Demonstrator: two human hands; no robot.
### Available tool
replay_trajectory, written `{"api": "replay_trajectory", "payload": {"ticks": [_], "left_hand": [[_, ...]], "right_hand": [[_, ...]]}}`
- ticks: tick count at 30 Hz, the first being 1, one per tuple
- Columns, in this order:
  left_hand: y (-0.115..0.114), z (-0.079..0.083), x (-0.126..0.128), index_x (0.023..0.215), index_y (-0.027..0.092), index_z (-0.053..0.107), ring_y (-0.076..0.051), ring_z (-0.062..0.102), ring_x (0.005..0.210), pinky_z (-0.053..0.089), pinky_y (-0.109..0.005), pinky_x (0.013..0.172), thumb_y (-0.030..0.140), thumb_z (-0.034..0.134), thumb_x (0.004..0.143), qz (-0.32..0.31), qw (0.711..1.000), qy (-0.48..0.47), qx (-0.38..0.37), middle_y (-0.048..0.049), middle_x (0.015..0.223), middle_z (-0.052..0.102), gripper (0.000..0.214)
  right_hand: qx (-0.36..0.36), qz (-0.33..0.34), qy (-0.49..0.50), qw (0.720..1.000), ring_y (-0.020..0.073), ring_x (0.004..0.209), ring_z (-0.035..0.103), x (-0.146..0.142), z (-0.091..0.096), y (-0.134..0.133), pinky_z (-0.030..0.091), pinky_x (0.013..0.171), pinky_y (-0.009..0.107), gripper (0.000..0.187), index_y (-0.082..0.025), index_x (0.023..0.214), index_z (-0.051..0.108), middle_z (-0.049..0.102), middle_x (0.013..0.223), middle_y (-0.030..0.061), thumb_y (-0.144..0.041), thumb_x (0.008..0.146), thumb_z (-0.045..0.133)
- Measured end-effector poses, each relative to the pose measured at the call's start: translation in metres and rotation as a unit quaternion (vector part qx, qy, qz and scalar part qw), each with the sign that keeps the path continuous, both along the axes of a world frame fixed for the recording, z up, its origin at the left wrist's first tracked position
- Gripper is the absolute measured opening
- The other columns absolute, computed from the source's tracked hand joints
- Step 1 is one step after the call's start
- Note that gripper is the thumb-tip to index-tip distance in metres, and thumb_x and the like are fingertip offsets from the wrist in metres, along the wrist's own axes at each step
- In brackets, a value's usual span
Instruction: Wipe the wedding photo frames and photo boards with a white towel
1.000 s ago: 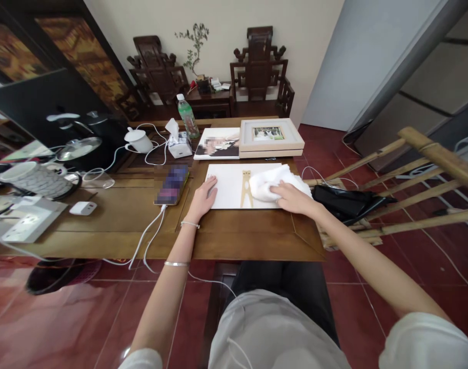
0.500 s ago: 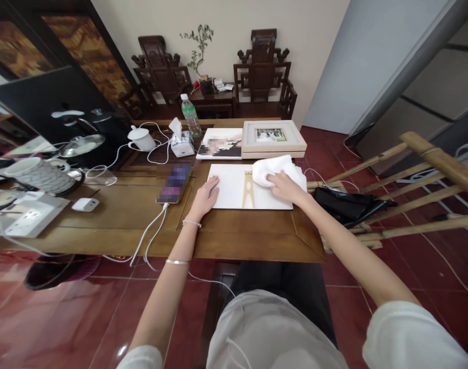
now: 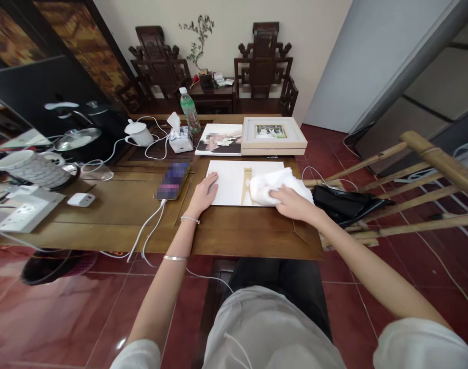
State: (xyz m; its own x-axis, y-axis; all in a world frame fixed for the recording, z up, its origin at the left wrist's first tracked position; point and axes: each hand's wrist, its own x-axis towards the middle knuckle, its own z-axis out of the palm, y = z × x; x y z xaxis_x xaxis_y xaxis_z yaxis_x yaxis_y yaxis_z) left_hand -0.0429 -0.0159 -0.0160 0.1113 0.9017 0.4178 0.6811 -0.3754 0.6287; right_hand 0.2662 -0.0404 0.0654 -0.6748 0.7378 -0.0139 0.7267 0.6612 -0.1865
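Note:
A white board [image 3: 229,187] with a small tan wooden stand on it [image 3: 246,184] lies flat on the wooden table [image 3: 141,220]. My left hand [image 3: 206,192] rests flat on the board's left edge, fingers stretched out. My right hand [image 3: 293,202] presses a white cloth [image 3: 274,183] onto the board's near right part, fingers curled over the cloth.
Behind the board lie a photo print [image 3: 219,139] and a framed picture [image 3: 272,136]. A phone on a white cable [image 3: 173,180], a tissue box [image 3: 180,138], a green bottle [image 3: 188,110], a teapot [image 3: 138,134], a power strip [image 3: 22,212] and kettles fill the left. A black bag [image 3: 343,202] lies on bamboo poles at right.
My right hand slid the cloth from the board's far right corner back toward me. My left hand stayed on the board's left edge.

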Motion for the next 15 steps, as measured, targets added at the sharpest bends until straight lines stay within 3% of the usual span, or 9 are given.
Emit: {"api": "replay_trajectory", "payload": {"ticks": [5, 8, 12, 15], "left_hand": [[0.0, 0.0, -0.001, 0.12, 0.011, 0.06, -0.025, 0.047, 0.128, 0.032, -0.042, 0.112, 0.027, 0.047, 0.087, 0.001, 1.0, 0.008, 0.002, -0.0135, 0.134, 0.054, 0.039], [0.0, 0.0, -0.002, 0.12, 0.011, 0.06, -0.024, 0.047, 0.129, 0.032, -0.042, 0.112, 0.026, 0.046, 0.087, 0.003, 1.0, 0.012, 0.003, -0.0131, 0.134, 0.054, 0.039], [0.0, -0.001, -0.002, 0.121, 0.013, 0.06, -0.024, 0.046, 0.129, 0.032, -0.042, 0.112, 0.026, 0.046, 0.087, 0.001, 1.0, 0.01, 0.003, -0.0118, 0.135, 0.054, 0.038], [0.0, -0.001, -0.001, 0.121, 0.012, 0.06, -0.024, 0.046, 0.129, 0.031, -0.043, 0.112, 0.025, 0.046, 0.087, 0.002, 1.0, 0.011, 0.0, -0.0124, 0.135, 0.054, 0.038]], "right_hand": [[0.03, -0.038, 0.016, 0.999, 0.0266, 0.082, 0.057, -0.01, -0.009, 0.065, 0.039, 0.075, 0.033, 0.032, -0.014, 0.09, 0.061, 0.065, 0.081, 0.0118, -0.005, 0.067, 0.04], [0.048, -0.05, 0.019, 0.997, 0.029, 0.096, 0.058, -0.018, -0.015, 0.078, 0.038, 0.086, 0.04, 0.04, -0.012, 0.1, 0.061, 0.066, 0.099, 0.0159, -0.003, 0.068, 0.039], [0.071, -0.036, 0.003, 0.997, 0.0339, 0.131, 0.034, -0.023, -0.02, 0.051, 0.026, 0.1, 0.06, 0.047, -0.011, 0.108, 0.06, 0.047, 0.137, 0.019, 0.001, 0.069, 0.036], [0.058, -0.018, -0.007, 0.998, 0.0327, 0.139, 0.021, -0.02, -0.021, 0.011, 0.02, 0.103, 0.065, 0.048, -0.012, 0.106, 0.061, 0.037, 0.146, 0.016, 0.003, 0.069, 0.036]]}}
